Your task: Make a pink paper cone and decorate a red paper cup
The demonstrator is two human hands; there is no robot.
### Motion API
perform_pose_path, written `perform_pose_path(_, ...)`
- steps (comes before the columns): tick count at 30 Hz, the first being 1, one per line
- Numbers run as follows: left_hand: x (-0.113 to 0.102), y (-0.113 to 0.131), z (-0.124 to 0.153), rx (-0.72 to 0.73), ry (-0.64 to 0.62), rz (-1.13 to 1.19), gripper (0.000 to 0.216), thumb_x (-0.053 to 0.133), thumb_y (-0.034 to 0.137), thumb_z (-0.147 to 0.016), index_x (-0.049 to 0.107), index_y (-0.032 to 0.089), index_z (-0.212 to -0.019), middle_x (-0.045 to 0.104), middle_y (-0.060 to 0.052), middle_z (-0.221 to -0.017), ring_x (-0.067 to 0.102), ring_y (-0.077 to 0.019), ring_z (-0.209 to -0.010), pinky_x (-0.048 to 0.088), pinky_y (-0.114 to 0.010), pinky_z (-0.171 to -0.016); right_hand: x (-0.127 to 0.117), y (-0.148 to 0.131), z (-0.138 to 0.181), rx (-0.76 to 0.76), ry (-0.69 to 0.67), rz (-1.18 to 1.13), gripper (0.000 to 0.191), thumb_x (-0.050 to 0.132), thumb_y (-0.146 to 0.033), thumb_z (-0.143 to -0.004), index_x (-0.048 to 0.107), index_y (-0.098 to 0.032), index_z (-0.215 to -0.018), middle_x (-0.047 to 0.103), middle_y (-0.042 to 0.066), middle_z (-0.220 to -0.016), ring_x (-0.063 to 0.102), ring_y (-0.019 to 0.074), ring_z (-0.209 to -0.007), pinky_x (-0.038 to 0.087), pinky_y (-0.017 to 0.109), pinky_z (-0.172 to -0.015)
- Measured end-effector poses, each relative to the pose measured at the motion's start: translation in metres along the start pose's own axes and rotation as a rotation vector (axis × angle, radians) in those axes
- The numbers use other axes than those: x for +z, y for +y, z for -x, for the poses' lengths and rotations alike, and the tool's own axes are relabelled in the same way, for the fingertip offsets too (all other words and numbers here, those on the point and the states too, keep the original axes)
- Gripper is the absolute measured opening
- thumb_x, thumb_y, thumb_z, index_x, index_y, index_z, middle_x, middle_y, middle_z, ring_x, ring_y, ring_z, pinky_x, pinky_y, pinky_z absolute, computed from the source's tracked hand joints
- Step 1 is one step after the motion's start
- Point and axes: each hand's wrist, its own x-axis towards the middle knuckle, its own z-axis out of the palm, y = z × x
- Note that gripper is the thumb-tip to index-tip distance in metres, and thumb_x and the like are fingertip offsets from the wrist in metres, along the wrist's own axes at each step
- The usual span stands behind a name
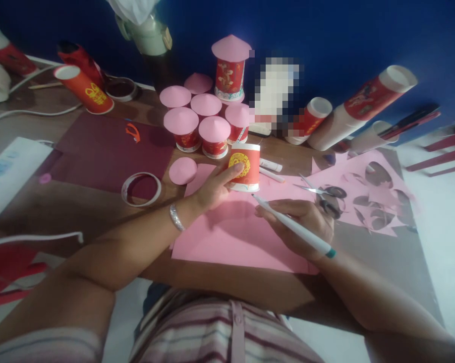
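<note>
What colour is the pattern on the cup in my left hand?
Yellow pattern on a red cup, seen in the head view.

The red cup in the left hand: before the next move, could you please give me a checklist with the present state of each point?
1. Red cup held by the left hand: ok.
2. Marker in the right hand, tip toward the cup: ok.
3. Marker tip touching the cup: cannot tell.
4. Scissors closed: not ok, blades spread.
5. Scissors well away from the right hand: not ok, handles close by.
6. Far side of the cup: cannot tell, hidden.
</note>
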Motion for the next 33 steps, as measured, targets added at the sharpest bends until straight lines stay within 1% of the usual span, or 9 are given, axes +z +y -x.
perform_pose_path(5, -0.005, -0.002, 0.001, -0.042, -0.049, 0.025, 0.051, 0.073, 0.045, -0.092, 0.061, 0.026, -0.137, 0.068, -0.009, -0.133, 0.061, -0.0305, -0.133, 0.05, -0.049, -0.112, -0.003, 0.0, -0.004, -0.015, 0.005, 0.023, 0.025, 0.075, -0.04, -0.095, 0.074, -0.021, -0.08, 0.079, 0.003, -0.067, 0.076, 0.0171, -0.054, 0.065, 0.025, -0.055)
perform_pose_path(10, -0.006, -0.004, 0.001, -0.055, -0.042, 0.0, 0.051, 0.073, 0.046, -0.091, 0.06, 0.027, -0.136, 0.067, -0.009, -0.135, 0.062, -0.0313, -0.13, 0.054, -0.05, -0.108, -0.007, 0.004, -0.005, -0.032, -0.018, -0.046, 0.018, 0.076, -0.026, -0.094, 0.072, -0.022, -0.076, 0.079, 0.001, -0.069, 0.077, 0.0165, -0.06, 0.065, 0.025, -0.056)
perform_pose_path(14, -0.004, -0.003, 0.002, -0.035, -0.049, -0.023, 0.047, 0.072, 0.046, -0.092, 0.062, 0.029, -0.135, 0.069, -0.008, -0.133, 0.065, -0.0288, -0.126, 0.055, -0.046, -0.107, -0.005, 0.007, -0.002, -0.097, 0.025, -0.133, 0.009, 0.073, -0.014, -0.094, 0.075, -0.022, -0.09, 0.082, 0.001, -0.079, 0.08, 0.0175, -0.071, 0.067, 0.027, -0.066)
perform_pose_path(16, -0.004, -0.002, 0.002, -0.027, -0.053, -0.03, 0.046, 0.071, 0.045, -0.093, 0.062, 0.029, -0.136, 0.069, -0.008, -0.133, 0.065, -0.0285, -0.126, 0.055, -0.046, -0.107, -0.005, 0.006, 0.0, -0.08, 0.012, -0.133, 0.009, 0.072, -0.015, -0.094, 0.076, -0.023, -0.093, 0.083, 0.002, -0.083, 0.08, 0.018, -0.072, 0.068, 0.027, -0.067)
perform_pose_path(19, -0.004, -0.002, 0.002, -0.026, -0.071, -0.023, 0.048, 0.071, 0.045, -0.093, 0.062, 0.028, -0.137, 0.069, -0.008, -0.133, 0.065, -0.0301, -0.126, 0.056, -0.047, -0.106, -0.004, 0.003, 0.002, 0.022, -0.036, -0.08, 0.006, 0.076, -0.024, -0.093, 0.074, -0.025, -0.088, 0.082, 0.003, -0.08, 0.079, 0.0192, -0.065, 0.067, 0.028, -0.062)
perform_pose_path(21, -0.004, -0.003, 0.002, -0.028, -0.078, -0.024, 0.049, 0.071, 0.045, -0.093, 0.061, 0.028, -0.138, 0.069, -0.009, -0.132, 0.066, -0.0307, -0.126, 0.057, -0.047, -0.104, -0.002, 0.001, 0.003, 0.045, -0.035, -0.071, 0.007, 0.077, -0.026, -0.092, 0.073, -0.026, -0.086, 0.081, 0.003, -0.077, 0.078, 0.0203, -0.063, 0.066, 0.029, -0.059)
perform_pose_path(25, -0.002, -0.004, 0.002, 0.01, -0.062, -0.048, 0.047, 0.071, 0.042, -0.094, 0.061, 0.027, -0.137, 0.071, -0.008, -0.124, 0.066, -0.0286, -0.123, 0.059, -0.042, -0.098, 0.004, 0.002, 0.005, -0.001, 0.053, -0.12, 0.012, 0.078, -0.018, -0.09, 0.07, -0.028, -0.092, 0.08, 0.001, -0.076, 0.076, 0.0193, -0.062, 0.063, 0.03, -0.056)
perform_pose_path(30, -0.002, -0.004, 0.002, 0.019, -0.04, -0.088, 0.045, 0.072, 0.044, -0.092, 0.063, 0.026, -0.133, 0.073, -0.006, -0.113, 0.068, -0.0273, -0.117, 0.058, -0.041, -0.096, 0.007, 0.004, 0.005, -0.032, 0.03, -0.124, 0.014, 0.077, -0.013, -0.089, 0.069, -0.024, -0.091, 0.077, 0.001, -0.074, 0.075, 0.0171, -0.062, 0.061, 0.028, -0.056)
perform_pose_path(33, -0.003, -0.005, 0.002, 0.015, -0.033, -0.091, 0.049, 0.074, 0.045, -0.09, 0.062, 0.026, -0.134, 0.073, -0.006, -0.109, 0.069, -0.0265, -0.113, 0.058, -0.04, -0.094, 0.008, 0.006, 0.005, -0.049, 0.047, -0.136, 0.015, 0.078, -0.012, -0.088, 0.067, -0.023, -0.092, 0.076, 0.001, -0.074, 0.074, 0.0153, -0.063, 0.061, 0.026, -0.056)
